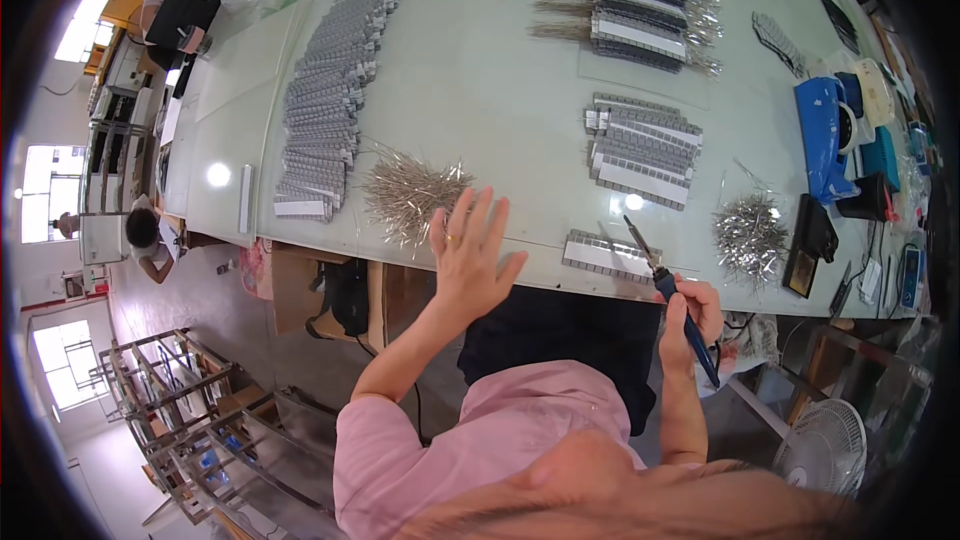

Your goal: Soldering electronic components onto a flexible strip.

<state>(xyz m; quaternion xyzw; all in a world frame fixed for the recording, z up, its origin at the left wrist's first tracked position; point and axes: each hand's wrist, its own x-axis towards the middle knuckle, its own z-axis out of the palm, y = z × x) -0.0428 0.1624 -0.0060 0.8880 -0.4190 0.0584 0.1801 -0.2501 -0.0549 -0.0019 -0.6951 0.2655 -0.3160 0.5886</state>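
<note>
My right hand (pixel 704 312) grips a soldering iron (pixel 666 285) with a dark blue handle, its metal tip pointing up and to the left. Just left of that tip, a grey and white segmented strip (pixel 600 253) lies along the table's near edge. My left hand (pixel 470 258) is open, fingers spread, beside a loose pile of thin silvery wires (pixel 408 198); the fingertips reach the pile's right side, and I cannot tell whether they touch it. Beyond the single strip rests a small stack of similar strips (pixel 645 152).
A long overlapping row of grey strips (pixel 325 95) runs up the left. Strips with wires attached (pixel 640 12) lie at the back. Another wire pile (pixel 750 238), a blue dispenser-like device (pixel 820 135) and a black case (pixel 812 240) stand right. A fan (pixel 825 445) is below.
</note>
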